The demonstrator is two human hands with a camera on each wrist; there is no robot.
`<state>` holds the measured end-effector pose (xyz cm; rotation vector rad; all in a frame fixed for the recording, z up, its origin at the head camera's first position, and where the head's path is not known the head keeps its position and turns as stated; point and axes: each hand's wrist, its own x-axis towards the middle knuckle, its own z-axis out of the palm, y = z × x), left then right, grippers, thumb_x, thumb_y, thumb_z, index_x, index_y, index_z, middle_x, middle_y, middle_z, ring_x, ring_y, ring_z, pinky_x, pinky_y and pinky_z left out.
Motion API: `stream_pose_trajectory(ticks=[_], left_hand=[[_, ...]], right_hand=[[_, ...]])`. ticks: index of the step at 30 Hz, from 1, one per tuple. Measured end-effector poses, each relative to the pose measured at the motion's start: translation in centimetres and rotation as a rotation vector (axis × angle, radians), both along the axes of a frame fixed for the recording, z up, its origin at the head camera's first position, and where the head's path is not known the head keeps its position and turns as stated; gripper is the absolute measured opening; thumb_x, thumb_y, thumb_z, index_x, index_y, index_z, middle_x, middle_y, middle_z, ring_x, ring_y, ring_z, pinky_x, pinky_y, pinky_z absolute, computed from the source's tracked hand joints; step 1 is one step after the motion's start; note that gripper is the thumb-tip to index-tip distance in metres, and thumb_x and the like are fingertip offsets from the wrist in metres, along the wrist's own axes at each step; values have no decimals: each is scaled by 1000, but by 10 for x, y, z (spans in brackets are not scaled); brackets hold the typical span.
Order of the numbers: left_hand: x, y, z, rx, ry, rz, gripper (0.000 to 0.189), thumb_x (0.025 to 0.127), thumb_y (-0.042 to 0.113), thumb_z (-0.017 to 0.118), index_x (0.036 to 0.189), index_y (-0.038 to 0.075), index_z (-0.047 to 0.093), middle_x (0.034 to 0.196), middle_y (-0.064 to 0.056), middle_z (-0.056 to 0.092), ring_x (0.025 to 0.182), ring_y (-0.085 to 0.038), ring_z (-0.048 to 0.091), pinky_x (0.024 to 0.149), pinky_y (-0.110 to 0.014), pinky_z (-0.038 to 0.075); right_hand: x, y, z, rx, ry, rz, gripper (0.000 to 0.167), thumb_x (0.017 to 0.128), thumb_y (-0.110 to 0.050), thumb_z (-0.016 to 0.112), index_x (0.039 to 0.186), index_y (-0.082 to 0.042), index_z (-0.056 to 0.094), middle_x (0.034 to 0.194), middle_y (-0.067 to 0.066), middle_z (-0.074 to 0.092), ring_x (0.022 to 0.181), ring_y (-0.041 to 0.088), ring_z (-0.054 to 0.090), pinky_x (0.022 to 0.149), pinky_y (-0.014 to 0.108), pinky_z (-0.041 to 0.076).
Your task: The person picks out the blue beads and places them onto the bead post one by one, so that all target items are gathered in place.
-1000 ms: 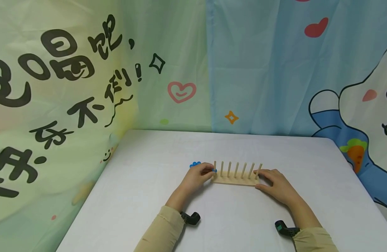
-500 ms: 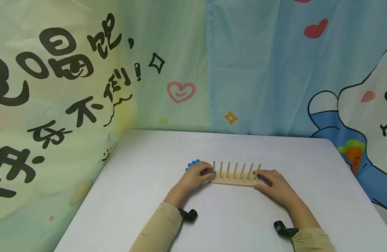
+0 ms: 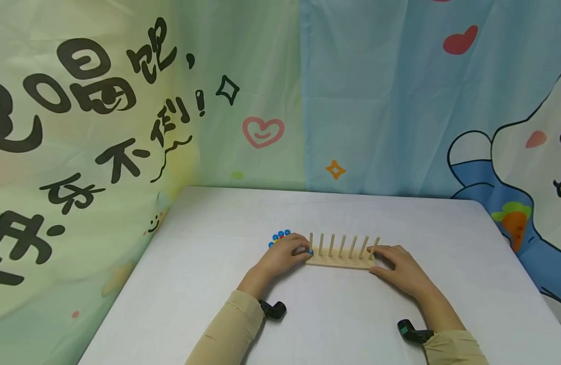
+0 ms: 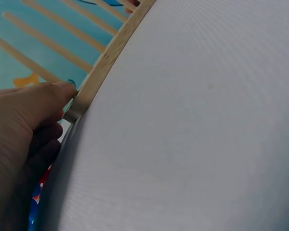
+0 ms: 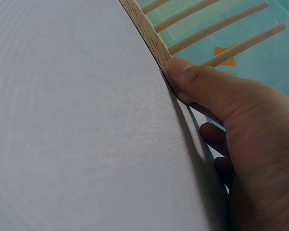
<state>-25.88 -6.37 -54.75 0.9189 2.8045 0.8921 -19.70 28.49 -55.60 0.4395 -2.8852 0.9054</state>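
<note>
A pale wooden pegboard (image 3: 340,261) with a row of several upright pegs lies on the table. At its left end, my left hand (image 3: 284,255) pinches a blue bead (image 3: 310,252) low on the leftmost peg, close over the base. In the left wrist view, only a sliver of that bead shows behind the thumb of the left hand (image 4: 26,110). My right hand (image 3: 401,266) grips the board's right end beside the last peg. Its thumb presses the front edge of the board (image 5: 151,41) in the right wrist view. The other pegs carry no beads.
Several loose beads, mostly blue beads (image 3: 281,233) with some red and yellow, lie behind the left hand, which partly covers them. The white table (image 3: 344,314) extends toward a printed curtain (image 3: 353,101) at the back.
My left hand has slid the blue bead down the leftmost peg toward the base. More of the loose beads now shows behind it. The right hand keeps its hold on the board.
</note>
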Motion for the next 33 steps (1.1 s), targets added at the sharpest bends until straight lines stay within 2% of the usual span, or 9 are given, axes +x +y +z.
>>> stream_pose_trajectory(ticks=[10,13,16,20,23,28,33], left_hand=[[1,1,3,-76,57,-26,26,97,36,63,117,22,71,130,4,61,126,-15,56,107,-32,45],[2,-1,4,-70,42,-15,30,98,37,62,123,22,69,134,3,60,129,-16,54,109,-34,44],[3,-6,4,-23,32,8,33,98,36,61,128,22,66,137,3,59,131,-17,53,110,-36,43],[1,-20,5,87,82,61,29,97,28,64,125,22,68,131,3,64,127,-17,57,110,-35,44],[-2,-34,4,134,110,127,26,96,25,66,121,20,71,125,4,66,123,-17,59,107,-36,46],[-4,-62,2,137,58,244,27,95,27,67,121,20,70,127,3,64,123,-20,57,106,-41,46],[-6,-84,1,115,39,290,29,95,30,67,122,20,69,127,-1,65,124,-24,56,108,-45,44]], right_hand=[[0,-1,1,-2,-2,3,52,87,-39,75,132,-15,61,131,13,63,121,36,51,101,60,37],[1,-1,1,5,-10,-7,53,87,-39,74,132,-14,61,130,14,62,121,36,51,101,60,38],[1,-1,1,6,-16,-14,55,87,-40,74,132,-12,61,129,14,62,120,36,51,102,59,38],[0,-1,0,4,-13,-13,55,87,-40,74,132,-13,60,129,14,62,120,36,51,102,59,38],[0,-1,0,3,-3,-8,53,87,-40,74,132,-15,61,128,13,62,120,35,51,101,59,38],[2,0,-2,-2,7,-10,51,86,-39,75,131,-17,62,129,12,63,119,34,51,100,59,39],[1,-1,0,-8,5,-7,51,87,-39,75,130,-16,62,128,13,63,120,35,51,101,59,38]])
